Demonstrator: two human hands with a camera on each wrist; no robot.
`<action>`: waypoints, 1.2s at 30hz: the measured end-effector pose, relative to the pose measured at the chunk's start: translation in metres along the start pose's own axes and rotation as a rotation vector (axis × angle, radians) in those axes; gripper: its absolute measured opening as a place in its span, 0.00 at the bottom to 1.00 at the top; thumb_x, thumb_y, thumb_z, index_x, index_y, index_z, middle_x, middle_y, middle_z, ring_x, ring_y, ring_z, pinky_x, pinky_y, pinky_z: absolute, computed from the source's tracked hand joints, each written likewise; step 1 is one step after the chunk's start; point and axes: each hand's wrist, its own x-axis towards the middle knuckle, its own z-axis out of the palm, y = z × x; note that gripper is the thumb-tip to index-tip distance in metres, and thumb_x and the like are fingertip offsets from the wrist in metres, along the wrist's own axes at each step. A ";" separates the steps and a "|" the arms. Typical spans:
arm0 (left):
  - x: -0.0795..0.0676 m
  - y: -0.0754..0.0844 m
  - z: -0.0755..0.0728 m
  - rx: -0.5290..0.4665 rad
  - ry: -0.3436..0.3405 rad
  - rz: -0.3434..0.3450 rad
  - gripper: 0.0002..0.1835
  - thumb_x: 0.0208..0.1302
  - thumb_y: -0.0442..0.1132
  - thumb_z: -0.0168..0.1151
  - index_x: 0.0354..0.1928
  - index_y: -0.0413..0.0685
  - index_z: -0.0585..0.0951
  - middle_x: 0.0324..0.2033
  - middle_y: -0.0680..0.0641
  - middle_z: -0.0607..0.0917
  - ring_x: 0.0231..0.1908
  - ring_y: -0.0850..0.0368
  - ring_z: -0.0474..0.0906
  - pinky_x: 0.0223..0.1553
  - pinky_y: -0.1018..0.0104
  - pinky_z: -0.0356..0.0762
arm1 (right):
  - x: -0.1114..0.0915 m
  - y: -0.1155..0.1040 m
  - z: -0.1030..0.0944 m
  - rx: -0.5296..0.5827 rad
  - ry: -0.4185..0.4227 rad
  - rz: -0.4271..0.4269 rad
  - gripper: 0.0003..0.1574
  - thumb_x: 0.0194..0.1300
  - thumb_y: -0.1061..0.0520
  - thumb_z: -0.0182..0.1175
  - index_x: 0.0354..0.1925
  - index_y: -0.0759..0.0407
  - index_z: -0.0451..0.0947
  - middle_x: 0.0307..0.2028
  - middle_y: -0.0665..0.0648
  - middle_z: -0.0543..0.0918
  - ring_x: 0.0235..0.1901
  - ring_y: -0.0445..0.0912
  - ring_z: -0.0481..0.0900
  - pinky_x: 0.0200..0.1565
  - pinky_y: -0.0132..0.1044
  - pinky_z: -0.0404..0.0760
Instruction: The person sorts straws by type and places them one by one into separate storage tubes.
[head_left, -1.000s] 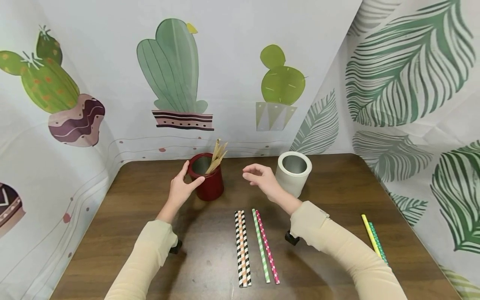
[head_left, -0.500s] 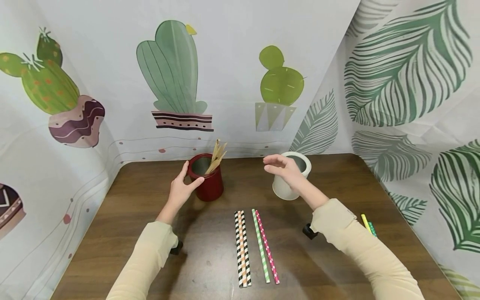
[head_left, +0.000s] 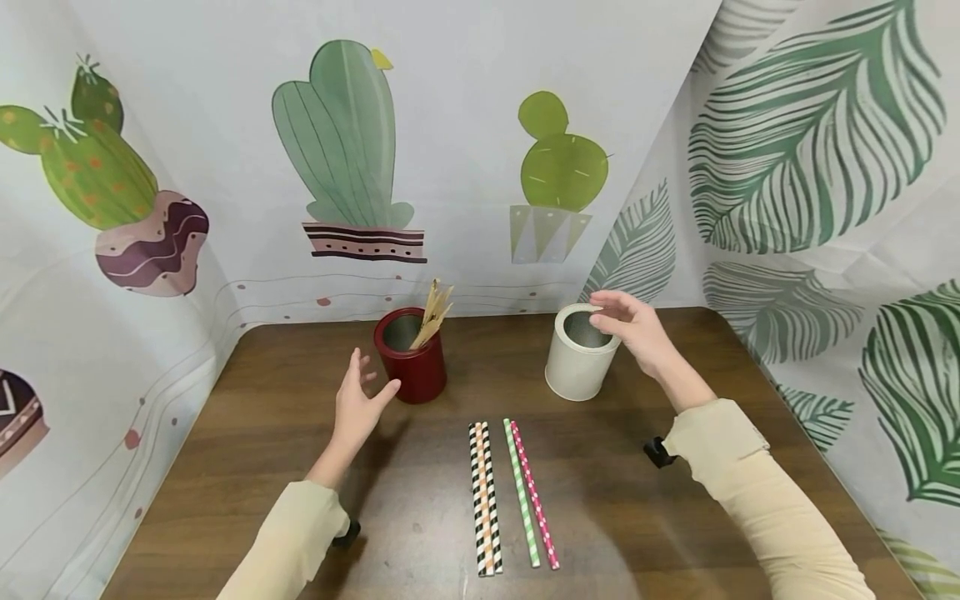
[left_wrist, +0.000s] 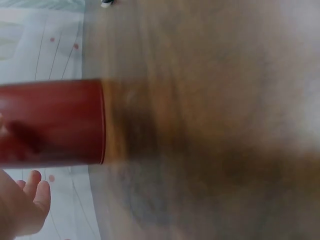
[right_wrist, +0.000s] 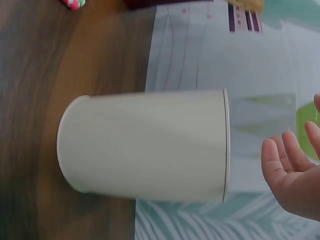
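My left hand (head_left: 362,406) is just to the left of a dark red can (head_left: 417,375), thumb and fingers spread and holding nothing. Several thin tan sticks (head_left: 435,312) lean out of that can. Over at the right, my right hand (head_left: 636,332) hovers by the right rim of a cream-white can (head_left: 576,367), its fingers loosely bent around nothing. The white can's side (right_wrist: 145,145) fills the middle of the right wrist view, with the hand past its rim. In the left wrist view, the red can's side (left_wrist: 55,122) shows above the fingers.
Black-and-white and orange-and-white striped paper straws (head_left: 485,500) lie side by side on the brown table (head_left: 427,517). Beside them are a green striped straw (head_left: 521,492) and a pink dotted straw (head_left: 536,496). A patterned cloth (head_left: 465,167) hangs behind the table.
My left hand has drawn back from the red can's rim toward me. My right hand has moved rightward across the white can to its right side. My sleeve now hides the yellow and teal straws.
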 end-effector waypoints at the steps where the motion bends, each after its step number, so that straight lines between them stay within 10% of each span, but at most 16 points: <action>1: -0.002 0.000 0.000 -0.004 0.009 -0.008 0.47 0.50 0.48 0.65 0.68 0.47 0.49 0.60 0.39 0.66 0.50 0.46 0.72 0.48 0.50 0.71 | -0.001 0.001 -0.004 -0.001 0.011 -0.001 0.23 0.57 0.61 0.58 0.51 0.65 0.68 0.38 0.36 0.76 0.41 0.34 0.73 0.38 0.23 0.74; 21: -0.037 0.009 0.024 0.029 -0.158 -0.148 0.30 0.51 0.39 0.63 0.57 0.43 0.67 0.43 0.42 0.79 0.35 0.53 0.79 0.28 0.70 0.73 | 0.001 0.037 -0.035 -0.130 0.082 0.131 0.28 0.58 0.61 0.55 0.55 0.69 0.61 0.41 0.42 0.69 0.35 0.30 0.71 0.34 0.26 0.76; 36: -0.056 0.021 0.059 -0.206 -0.433 -0.259 0.28 0.53 0.36 0.61 0.57 0.38 0.66 0.41 0.37 0.78 0.26 0.52 0.78 0.25 0.64 0.78 | 0.003 0.049 -0.031 0.045 0.059 0.306 0.29 0.59 0.63 0.54 0.57 0.69 0.59 0.40 0.47 0.69 0.32 0.32 0.74 0.39 0.34 0.79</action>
